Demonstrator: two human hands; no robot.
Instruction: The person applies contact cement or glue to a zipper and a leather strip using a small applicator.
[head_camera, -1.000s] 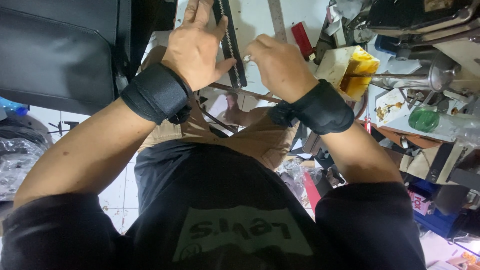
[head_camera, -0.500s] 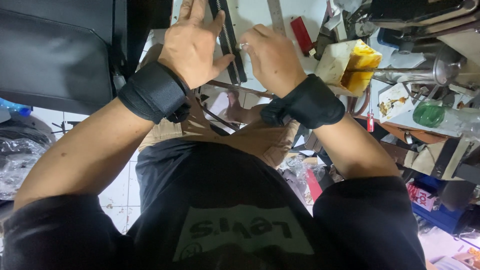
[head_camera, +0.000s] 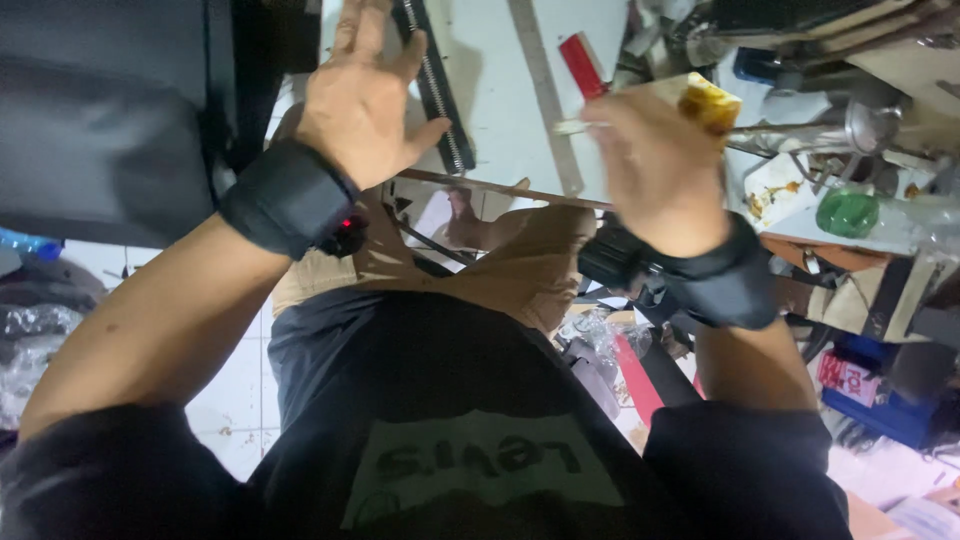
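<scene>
My left hand lies flat with fingers spread on the white worktop, right beside a black toothed strip. My right hand is blurred; it is closed around a thin light rod that pokes out to the left. A grey metal ruler lies between the two hands. Both wrists wear black bands.
A red flat tool lies near the ruler. A yellow packet, a green lid and metal parts crowd the right of the bench. A dark case stands at the left. My lap and tiled floor show below.
My right hand has swung away from the left one, to the right, carrying the thin rod. The left hand stays spread on the worktop.
</scene>
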